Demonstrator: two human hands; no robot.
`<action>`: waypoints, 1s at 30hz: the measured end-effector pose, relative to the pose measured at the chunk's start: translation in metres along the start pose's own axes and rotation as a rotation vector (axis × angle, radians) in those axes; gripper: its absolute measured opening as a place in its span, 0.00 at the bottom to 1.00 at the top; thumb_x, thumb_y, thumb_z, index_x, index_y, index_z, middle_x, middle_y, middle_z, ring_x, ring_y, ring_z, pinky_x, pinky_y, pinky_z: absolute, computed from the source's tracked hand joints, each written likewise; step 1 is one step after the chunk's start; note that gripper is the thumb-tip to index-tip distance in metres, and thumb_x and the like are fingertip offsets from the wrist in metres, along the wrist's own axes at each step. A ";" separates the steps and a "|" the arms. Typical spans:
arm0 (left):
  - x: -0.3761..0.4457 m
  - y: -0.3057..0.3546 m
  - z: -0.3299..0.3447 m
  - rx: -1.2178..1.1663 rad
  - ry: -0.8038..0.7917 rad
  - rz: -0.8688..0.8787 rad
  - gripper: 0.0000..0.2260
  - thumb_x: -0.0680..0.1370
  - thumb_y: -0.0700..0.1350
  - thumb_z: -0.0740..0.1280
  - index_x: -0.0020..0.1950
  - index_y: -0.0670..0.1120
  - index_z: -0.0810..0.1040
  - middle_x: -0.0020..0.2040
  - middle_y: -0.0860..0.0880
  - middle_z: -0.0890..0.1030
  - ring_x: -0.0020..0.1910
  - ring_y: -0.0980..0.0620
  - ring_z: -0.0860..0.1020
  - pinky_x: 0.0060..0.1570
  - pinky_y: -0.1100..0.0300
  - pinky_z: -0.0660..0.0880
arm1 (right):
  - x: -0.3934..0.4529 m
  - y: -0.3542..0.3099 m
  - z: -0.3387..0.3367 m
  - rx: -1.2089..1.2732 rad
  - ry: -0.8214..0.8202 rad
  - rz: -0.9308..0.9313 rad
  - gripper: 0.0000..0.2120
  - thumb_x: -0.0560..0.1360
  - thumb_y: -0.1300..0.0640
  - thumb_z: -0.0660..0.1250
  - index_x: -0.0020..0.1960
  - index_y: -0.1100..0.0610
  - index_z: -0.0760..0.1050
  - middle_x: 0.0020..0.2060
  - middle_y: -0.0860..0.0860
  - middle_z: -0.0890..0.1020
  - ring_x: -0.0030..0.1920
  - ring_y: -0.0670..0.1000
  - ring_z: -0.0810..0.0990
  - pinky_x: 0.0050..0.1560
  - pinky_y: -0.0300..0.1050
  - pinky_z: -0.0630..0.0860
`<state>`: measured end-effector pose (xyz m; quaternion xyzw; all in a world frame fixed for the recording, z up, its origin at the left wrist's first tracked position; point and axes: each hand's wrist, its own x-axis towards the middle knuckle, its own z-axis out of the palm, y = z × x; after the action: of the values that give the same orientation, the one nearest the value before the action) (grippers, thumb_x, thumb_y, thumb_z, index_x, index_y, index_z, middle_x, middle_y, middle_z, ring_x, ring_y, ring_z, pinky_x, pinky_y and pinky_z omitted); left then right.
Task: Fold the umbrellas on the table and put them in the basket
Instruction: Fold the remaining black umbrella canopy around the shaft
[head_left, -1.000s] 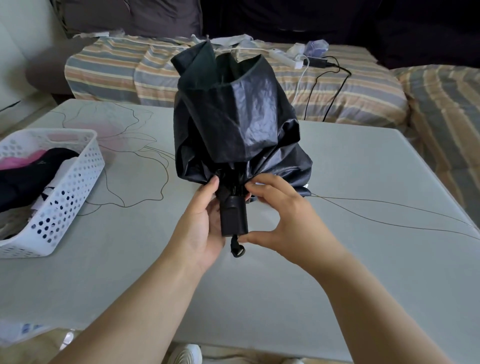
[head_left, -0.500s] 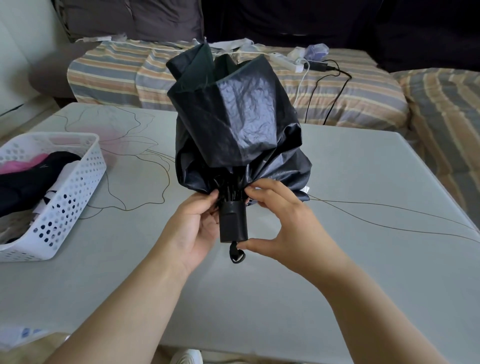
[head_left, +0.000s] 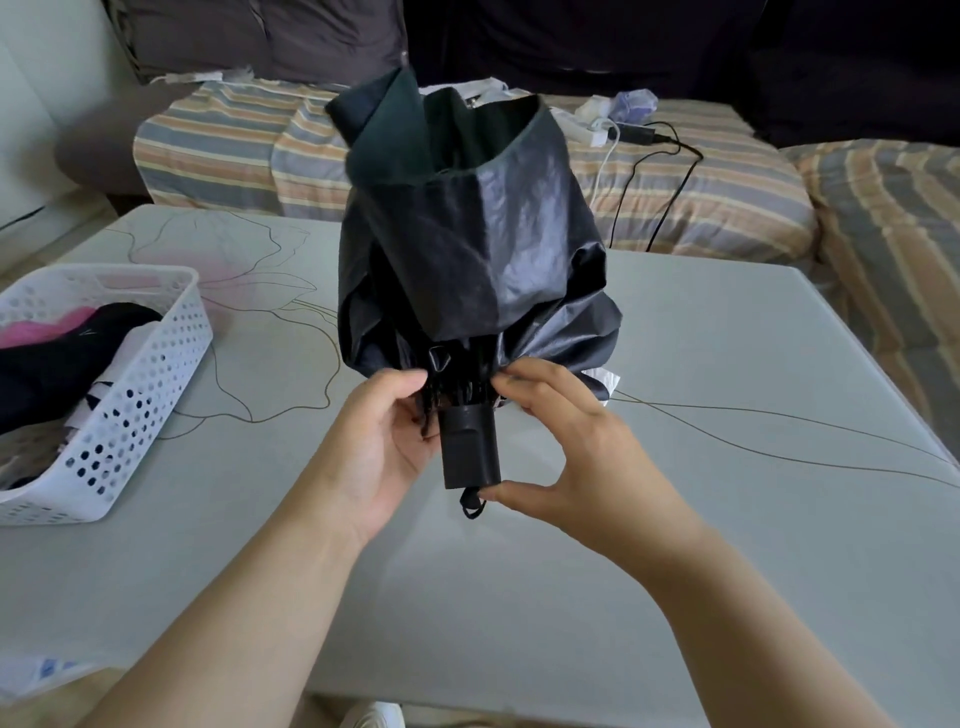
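Black umbrella (head_left: 467, 249) held upright above the tabletop (head_left: 727, 415), canopy loose and bunched, handle (head_left: 470, 447) pointing down toward the camera. No readable brand or writing on it; a white tag (head_left: 602, 382) at the canopy edge is too small to read. Left hand (head_left: 379, 441) curls round the ribs just left of the handle. Right hand (head_left: 566, 447) pinches the umbrella, fingers at the canopy hem, thumb at the handle's bottom by the strap loop (head_left: 471, 504). White basket (head_left: 104, 415) sits left on the tabletop, well apart, with dark and pink things inside. Striped sofa (head_left: 727, 197) behind.
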<state>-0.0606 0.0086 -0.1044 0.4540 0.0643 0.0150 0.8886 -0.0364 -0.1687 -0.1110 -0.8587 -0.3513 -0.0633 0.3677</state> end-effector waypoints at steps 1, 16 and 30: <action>-0.001 -0.001 0.001 0.083 -0.028 0.015 0.10 0.71 0.44 0.65 0.49 0.43 0.80 0.45 0.45 0.83 0.42 0.49 0.81 0.44 0.61 0.79 | 0.000 -0.001 0.000 -0.004 -0.012 -0.001 0.35 0.64 0.52 0.79 0.68 0.55 0.71 0.63 0.35 0.65 0.62 0.26 0.63 0.63 0.22 0.59; 0.002 -0.001 0.003 0.109 0.094 0.021 0.13 0.81 0.36 0.55 0.51 0.45 0.79 0.43 0.50 0.84 0.42 0.55 0.82 0.42 0.62 0.80 | -0.002 -0.002 -0.006 0.034 -0.031 0.016 0.35 0.66 0.53 0.78 0.70 0.52 0.70 0.64 0.29 0.62 0.65 0.29 0.64 0.67 0.30 0.63; 0.004 -0.012 0.006 0.069 0.091 0.008 0.21 0.71 0.47 0.65 0.61 0.38 0.76 0.48 0.45 0.84 0.49 0.49 0.82 0.44 0.63 0.80 | -0.001 -0.001 -0.002 0.027 0.018 -0.003 0.35 0.63 0.52 0.78 0.67 0.58 0.73 0.62 0.39 0.68 0.61 0.23 0.61 0.64 0.22 0.59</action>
<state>-0.0563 -0.0026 -0.1107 0.4833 0.1030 0.0371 0.8686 -0.0375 -0.1708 -0.1094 -0.8525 -0.3502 -0.0667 0.3823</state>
